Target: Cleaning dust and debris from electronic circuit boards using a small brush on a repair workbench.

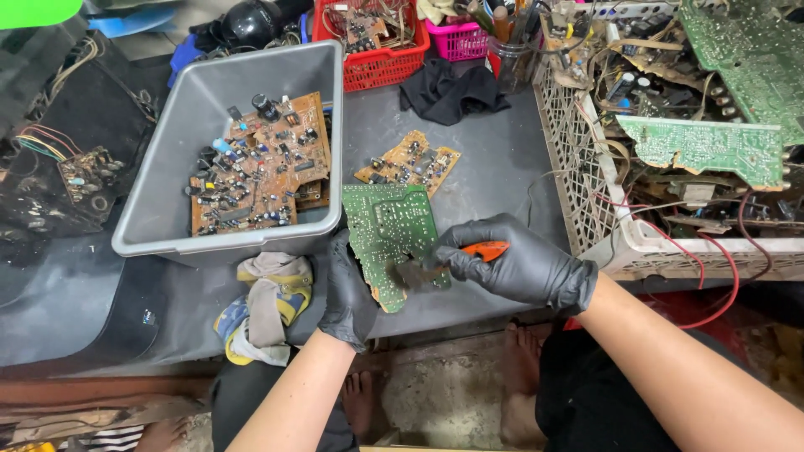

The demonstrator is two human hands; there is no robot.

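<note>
Here: green circuit board [387, 238], just right of the grey bin [167, 167]; left hand [345, 293] grips its edge, right hand [515, 264] closed on orange-handled pliers [469, 253]. Risk: brittle board may snap under prying.

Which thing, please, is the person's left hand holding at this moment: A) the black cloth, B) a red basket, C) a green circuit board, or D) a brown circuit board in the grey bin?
C: the gloved left hand grips the green circuit board by its edge, while the right hand works on it with an orange-handled tool.

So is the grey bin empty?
No, the grey bin holds brown circuit boards studded with components.
</note>
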